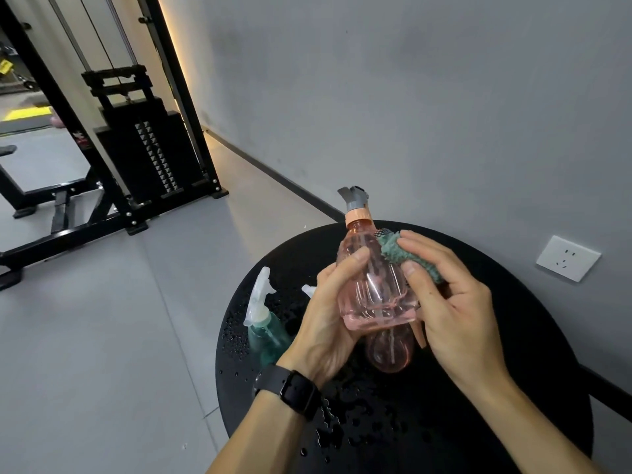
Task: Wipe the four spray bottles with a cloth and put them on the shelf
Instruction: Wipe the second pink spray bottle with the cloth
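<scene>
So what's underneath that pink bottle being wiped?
Directly below the held pink bottle lies another pink bottle on the wet black table. Its top end is hidden behind the held bottle and the right hand.

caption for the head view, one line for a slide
Left hand holds a pink bottle over a wet black table while the right hand wipes it with a green cloth.

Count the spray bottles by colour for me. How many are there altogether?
Pink clear-plastic spray bottles: 2 (held pink bottle; second pink bottle showing just below it)
Teal clear-plastic spray bottle, white trigger: 1
Bottle whose colour is hidden, only its white trigger showing: 1
Total: 4
</scene>
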`<state>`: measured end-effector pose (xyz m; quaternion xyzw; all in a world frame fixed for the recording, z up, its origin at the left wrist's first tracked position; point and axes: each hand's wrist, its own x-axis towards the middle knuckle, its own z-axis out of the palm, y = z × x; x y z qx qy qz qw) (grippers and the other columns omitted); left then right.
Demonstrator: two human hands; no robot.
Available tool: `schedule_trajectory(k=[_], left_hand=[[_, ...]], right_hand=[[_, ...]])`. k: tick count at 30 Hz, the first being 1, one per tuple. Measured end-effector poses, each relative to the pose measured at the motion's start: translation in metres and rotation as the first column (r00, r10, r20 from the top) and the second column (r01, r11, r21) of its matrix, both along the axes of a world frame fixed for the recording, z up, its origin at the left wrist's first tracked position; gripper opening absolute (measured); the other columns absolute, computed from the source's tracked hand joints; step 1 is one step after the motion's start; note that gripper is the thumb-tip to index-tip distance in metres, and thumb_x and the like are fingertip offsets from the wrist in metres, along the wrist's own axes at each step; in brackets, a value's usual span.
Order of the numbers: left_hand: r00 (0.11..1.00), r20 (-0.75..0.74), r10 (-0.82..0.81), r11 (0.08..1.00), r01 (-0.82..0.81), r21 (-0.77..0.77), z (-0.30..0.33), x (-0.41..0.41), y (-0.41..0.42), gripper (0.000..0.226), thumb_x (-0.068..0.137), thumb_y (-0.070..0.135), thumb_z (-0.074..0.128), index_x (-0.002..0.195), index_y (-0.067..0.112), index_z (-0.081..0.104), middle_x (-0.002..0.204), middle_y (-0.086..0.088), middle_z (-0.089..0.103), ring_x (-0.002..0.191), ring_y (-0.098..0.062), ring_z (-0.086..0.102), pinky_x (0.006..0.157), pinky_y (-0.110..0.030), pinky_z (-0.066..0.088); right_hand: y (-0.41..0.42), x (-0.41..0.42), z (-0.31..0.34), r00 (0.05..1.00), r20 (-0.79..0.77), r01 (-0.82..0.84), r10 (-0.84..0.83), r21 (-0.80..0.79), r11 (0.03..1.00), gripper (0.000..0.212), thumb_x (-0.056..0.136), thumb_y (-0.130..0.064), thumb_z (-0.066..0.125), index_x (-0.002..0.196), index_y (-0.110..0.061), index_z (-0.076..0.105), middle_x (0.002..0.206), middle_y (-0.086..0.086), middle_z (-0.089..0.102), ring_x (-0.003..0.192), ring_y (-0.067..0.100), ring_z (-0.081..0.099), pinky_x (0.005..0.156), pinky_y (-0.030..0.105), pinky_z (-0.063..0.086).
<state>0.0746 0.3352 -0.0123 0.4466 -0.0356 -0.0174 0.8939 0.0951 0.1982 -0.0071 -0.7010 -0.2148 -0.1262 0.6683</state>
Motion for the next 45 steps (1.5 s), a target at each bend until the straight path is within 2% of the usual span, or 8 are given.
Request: schedule_trajectory(k=[5, 14, 20, 25, 31, 35, 40, 45], left_hand=[[0.997, 0.025, 0.067, 0.997, -0.066, -0.049, -0.002, 0.004, 0.006, 0.026, 0.088, 0.029, 0.060, 0.104, 0.015, 0.074, 0.107, -0.013, 0.071, 0.092, -0.027, 0.070, 0.077, -0.046, 0.059], [0.997, 0.024, 0.070, 0.997, -0.069, -0.033, -0.003, 0.003, 0.006, 0.029, 0.092, 0.037, 0.056, 0.104, 0.019, 0.076, 0.109, -0.013, 0.071, 0.094, -0.025, 0.069, 0.091, -0.051, 0.055], [0.999, -0.032, 0.001, 0.999, 0.000, 0.039, -0.001, -0.001, 0.000, 0.031, 0.091, 0.037, 0.055, 0.109, 0.021, 0.074, 0.109, -0.007, 0.072, 0.097, -0.024, 0.070, 0.088, -0.056, 0.054], [0.996, -0.078, 0.042, 0.985, -0.029, 0.172, -0.005, -0.004, -0.002, 0.039, 0.091, 0.044, 0.057, 0.118, 0.020, 0.070, 0.115, -0.008, 0.072, 0.102, -0.027, 0.070, 0.093, -0.055, 0.054], [0.980, -0.173, 0.096, 0.964, -0.048, 0.263, -0.008, -0.007, -0.007, 0.047, 0.095, 0.049, 0.046, 0.121, 0.015, 0.067, 0.119, -0.019, 0.070, 0.112, -0.041, 0.066, 0.101, -0.060, 0.048], [0.982, -0.158, 0.104, 0.969, -0.064, 0.238, -0.010, -0.005, -0.006, 0.069, 0.078, 0.057, 0.073, 0.133, 0.020, 0.055, 0.127, -0.017, 0.066, 0.112, -0.039, 0.066, 0.098, -0.063, 0.049], [0.983, -0.129, 0.131, 0.985, -0.115, 0.127, -0.008, 0.000, 0.003, 0.083, 0.069, 0.041, 0.083, 0.136, 0.014, 0.044, 0.109, -0.010, 0.074, 0.093, -0.030, 0.074, 0.087, -0.057, 0.056], [0.975, -0.143, 0.172, 0.985, -0.175, -0.008, -0.001, 0.006, 0.012, 0.093, 0.060, 0.040, 0.090, 0.136, 0.006, 0.048, 0.132, -0.026, 0.060, 0.099, -0.036, 0.069, 0.077, -0.047, 0.058]], right_hand=[[-0.001, -0.011, -0.011, 0.998, 0.058, -0.018, 0.018, 0.004, 1.000, 0.035, 0.092, -0.003, 0.057, 0.120, -0.022, 0.064, 0.128, -0.014, 0.061, 0.125, 0.002, 0.052, 0.100, 0.024, 0.048], [0.000, -0.013, -0.017, 0.993, 0.117, -0.012, 0.013, -0.006, 1.000, 0.035, 0.091, -0.009, 0.056, 0.122, -0.025, 0.062, 0.133, -0.017, 0.056, 0.127, 0.003, 0.051, 0.101, 0.022, 0.046], [-0.006, -0.006, -0.011, 0.998, 0.051, 0.020, -0.023, 0.055, 0.998, 0.033, 0.092, -0.015, 0.054, 0.122, -0.027, 0.062, 0.131, -0.015, 0.058, 0.125, 0.009, 0.054, 0.097, 0.043, 0.052], [-0.007, 0.000, -0.002, 0.995, 0.046, 0.084, -0.084, 0.008, 0.996, 0.033, 0.094, -0.007, 0.056, 0.122, -0.024, 0.063, 0.127, -0.015, 0.061, 0.122, -0.002, 0.053, 0.095, 0.011, 0.045], [-0.002, 0.006, 0.001, 0.998, 0.003, 0.066, -0.067, 0.009, 0.998, 0.033, 0.095, -0.007, 0.055, 0.123, -0.021, 0.064, 0.125, -0.019, 0.060, 0.118, -0.009, 0.053, 0.084, 0.002, 0.043], [0.000, 0.006, 0.000, 0.999, -0.022, 0.037, -0.036, 0.019, 0.999, 0.033, 0.095, -0.010, 0.055, 0.124, -0.024, 0.064, 0.125, -0.020, 0.060, 0.118, -0.007, 0.053, 0.083, 0.006, 0.048], [0.001, 0.001, -0.009, 0.997, -0.066, -0.029, 0.031, 0.039, 0.999, 0.035, 0.089, -0.026, 0.055, 0.124, -0.028, 0.063, 0.125, -0.020, 0.061, 0.120, 0.008, 0.058, 0.094, 0.043, 0.053], [0.002, -0.010, -0.020, 0.999, 0.000, -0.041, 0.041, -0.010, 0.999, 0.035, 0.088, -0.022, 0.055, 0.121, -0.033, 0.060, 0.128, -0.023, 0.059, 0.123, -0.001, 0.053, 0.101, 0.027, 0.048]])
